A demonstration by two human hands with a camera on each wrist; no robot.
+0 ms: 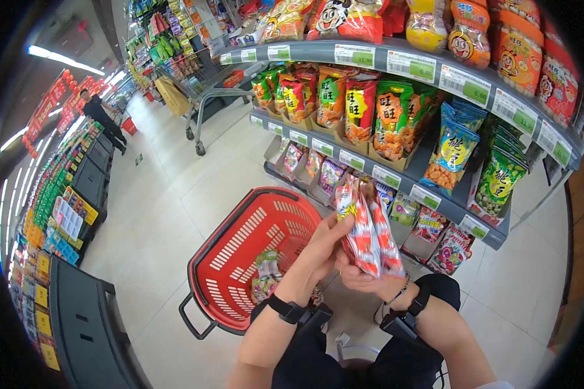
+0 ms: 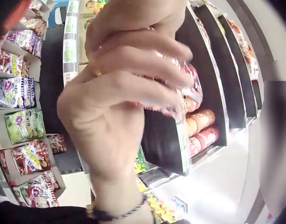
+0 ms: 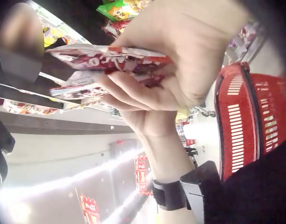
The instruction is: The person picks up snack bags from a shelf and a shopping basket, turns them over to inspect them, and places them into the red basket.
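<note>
Two long red and white snack packets are held upright in front of the shelf, one partly over the other. My left hand grips them from the left, its thumb lying on the front packet. Lower down, my right hand holds the packets near their bottom end. In the left wrist view, the right hand curls its fingers over the packets, hiding much of them. The right wrist view shows the packets edge-on between both hands. A red basket stands on the floor to the left, with green-and-white packets inside.
A curved grey shelf with bagged snacks and price tags rises ahead. Small packets fill its bottom tier. A shopping cart is farther back. Black display units line the left, where a person stands far off.
</note>
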